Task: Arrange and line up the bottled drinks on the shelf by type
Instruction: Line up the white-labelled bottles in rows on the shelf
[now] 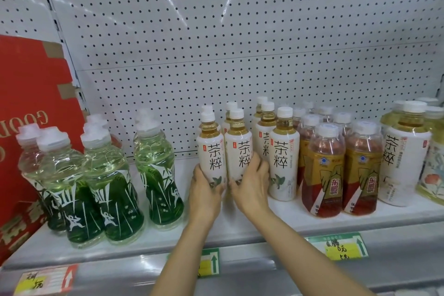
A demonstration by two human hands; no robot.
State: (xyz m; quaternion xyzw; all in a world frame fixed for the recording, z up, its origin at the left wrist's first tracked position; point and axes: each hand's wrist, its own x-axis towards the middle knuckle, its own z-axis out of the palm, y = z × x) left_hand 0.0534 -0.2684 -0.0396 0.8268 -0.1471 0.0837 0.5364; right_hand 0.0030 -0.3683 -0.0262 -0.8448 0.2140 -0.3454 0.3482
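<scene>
Hands work mid-shelf: left hand (204, 191) wraps the base of a white-labelled tea bottle with a white cap (211, 151), right hand (249, 181) grips its twin (238, 149), the two bottles touching upright on the white metal shelf (240, 226). Green-labelled clear bottles (105, 182) cluster left, amber-and-red bottles (324, 170) stand right.

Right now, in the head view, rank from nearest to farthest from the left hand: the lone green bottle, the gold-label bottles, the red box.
1. Lone green bottle, just left of the left hand.
2. Gold-label bottles, off to the right.
3. Red box, far left edge.
</scene>
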